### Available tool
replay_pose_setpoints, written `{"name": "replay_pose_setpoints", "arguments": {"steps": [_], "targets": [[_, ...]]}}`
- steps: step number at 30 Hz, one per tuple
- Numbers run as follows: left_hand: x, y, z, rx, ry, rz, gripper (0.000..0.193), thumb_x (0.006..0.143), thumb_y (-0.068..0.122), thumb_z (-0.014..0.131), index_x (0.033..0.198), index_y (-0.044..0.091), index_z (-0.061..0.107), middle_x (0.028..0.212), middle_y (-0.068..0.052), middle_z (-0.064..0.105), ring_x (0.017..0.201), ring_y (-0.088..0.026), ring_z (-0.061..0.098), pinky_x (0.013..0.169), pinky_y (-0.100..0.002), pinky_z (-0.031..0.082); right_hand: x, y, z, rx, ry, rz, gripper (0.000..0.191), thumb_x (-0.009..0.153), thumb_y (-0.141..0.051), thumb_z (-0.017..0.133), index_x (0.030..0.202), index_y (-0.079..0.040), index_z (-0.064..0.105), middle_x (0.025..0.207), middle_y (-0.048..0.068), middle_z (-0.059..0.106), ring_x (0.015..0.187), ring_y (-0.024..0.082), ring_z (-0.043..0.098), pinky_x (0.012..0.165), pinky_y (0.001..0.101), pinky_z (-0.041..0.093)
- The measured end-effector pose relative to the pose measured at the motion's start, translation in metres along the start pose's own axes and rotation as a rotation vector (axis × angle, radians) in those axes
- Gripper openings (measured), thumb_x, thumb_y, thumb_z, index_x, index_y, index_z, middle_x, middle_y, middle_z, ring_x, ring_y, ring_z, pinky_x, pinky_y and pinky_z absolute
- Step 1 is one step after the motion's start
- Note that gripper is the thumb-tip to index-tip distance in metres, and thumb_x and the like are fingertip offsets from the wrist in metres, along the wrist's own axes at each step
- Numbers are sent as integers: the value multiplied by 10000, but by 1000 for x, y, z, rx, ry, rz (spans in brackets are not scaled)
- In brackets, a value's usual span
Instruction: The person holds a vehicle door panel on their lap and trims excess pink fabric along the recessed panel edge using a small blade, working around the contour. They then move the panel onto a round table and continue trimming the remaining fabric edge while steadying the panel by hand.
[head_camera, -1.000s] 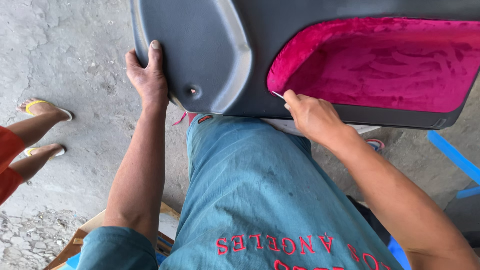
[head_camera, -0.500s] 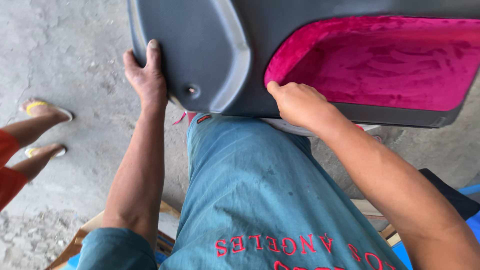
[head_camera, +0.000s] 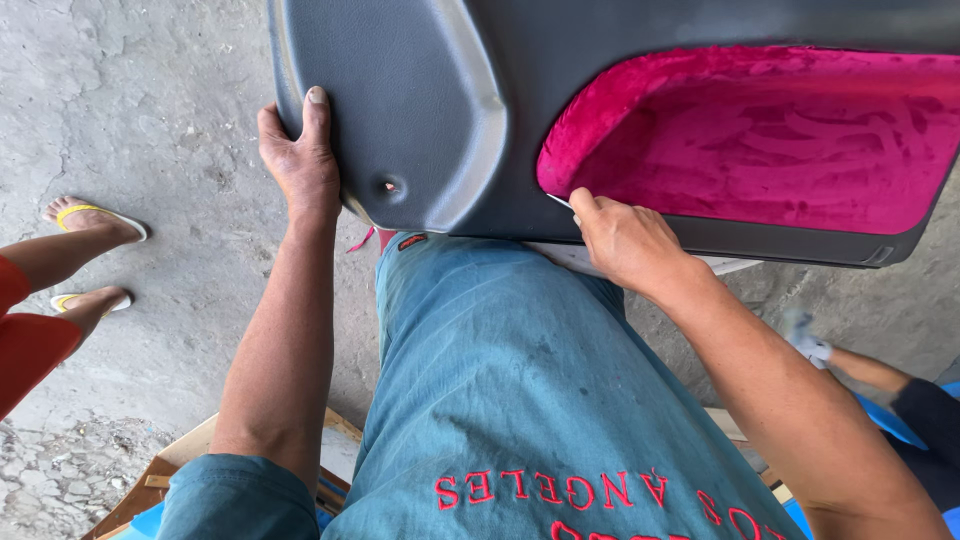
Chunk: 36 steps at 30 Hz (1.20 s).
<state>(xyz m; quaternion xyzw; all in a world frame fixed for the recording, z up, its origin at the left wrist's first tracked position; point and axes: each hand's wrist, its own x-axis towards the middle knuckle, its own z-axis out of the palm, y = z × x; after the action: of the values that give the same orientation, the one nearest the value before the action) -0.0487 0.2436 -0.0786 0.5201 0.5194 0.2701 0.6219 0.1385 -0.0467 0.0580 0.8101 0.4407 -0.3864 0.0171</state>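
A dark grey car door panel (head_camera: 430, 110) with a bright pink velvet inset (head_camera: 770, 140) stands on edge in front of me. My left hand (head_camera: 298, 155) grips the panel's left edge, fingers wrapped behind it. My right hand (head_camera: 620, 240) is closed on a thin metal blade (head_camera: 558, 201), its tip pressed at the lower left seam where the pink fabric meets the grey plastic. My teal shirt fills the lower middle of the view.
Rough concrete floor (head_camera: 130, 100) lies all around. At the left, another person's feet in yellow flip-flops (head_camera: 85, 215) and an orange garment (head_camera: 30, 345). At the right, another person's arm (head_camera: 860, 370) reaches in low. Wooden pieces (head_camera: 160, 470) lie beneath me.
My right hand slid left along the panel's lower seam, then settled with the blade tip at the pink inset's lower left corner. My left hand kept its hold.
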Motion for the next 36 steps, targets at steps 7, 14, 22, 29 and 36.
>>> {"name": "replay_pose_setpoints", "arguments": {"steps": [7,14,22,29,36], "targets": [[-3,3,-1,65,4,33,420,999,374,760,1082,4,578,954,-59,669,872,-109,630,806,-299,588,19,-14,-4,-114,-76,7,236,891,-19,510,1124,-54,518,842,243,686,811,476,689,674,608,525],[0,6,5,1,27,65,386,978,322,790,1055,-9,608,933,-50,681,827,-102,617,764,-285,569,12,-14,-26,-139,-93,-8,133,922,-63,541,1050,-39,515,804,246,688,804,480,683,677,605,515],[-2,6,3,-4,11,41,370,986,323,778,1059,2,608,926,-47,679,832,-98,618,775,-280,569,-11,9,-1,-59,79,-50,142,1003,-164,558,1036,-47,485,820,213,668,755,464,679,632,590,518],[0,12,4,63,40,25,396,978,341,788,1062,-3,612,926,-57,686,844,-98,620,789,-282,571,12,8,11,-155,67,-111,224,901,-29,516,1120,-72,527,816,206,656,713,439,688,604,574,524],[-2,13,7,-12,23,26,399,958,340,788,1044,-6,609,923,-56,691,822,-104,626,764,-291,573,-6,11,0,-156,64,-45,134,938,-50,515,1070,-70,512,839,191,667,740,452,685,638,586,521]]}}
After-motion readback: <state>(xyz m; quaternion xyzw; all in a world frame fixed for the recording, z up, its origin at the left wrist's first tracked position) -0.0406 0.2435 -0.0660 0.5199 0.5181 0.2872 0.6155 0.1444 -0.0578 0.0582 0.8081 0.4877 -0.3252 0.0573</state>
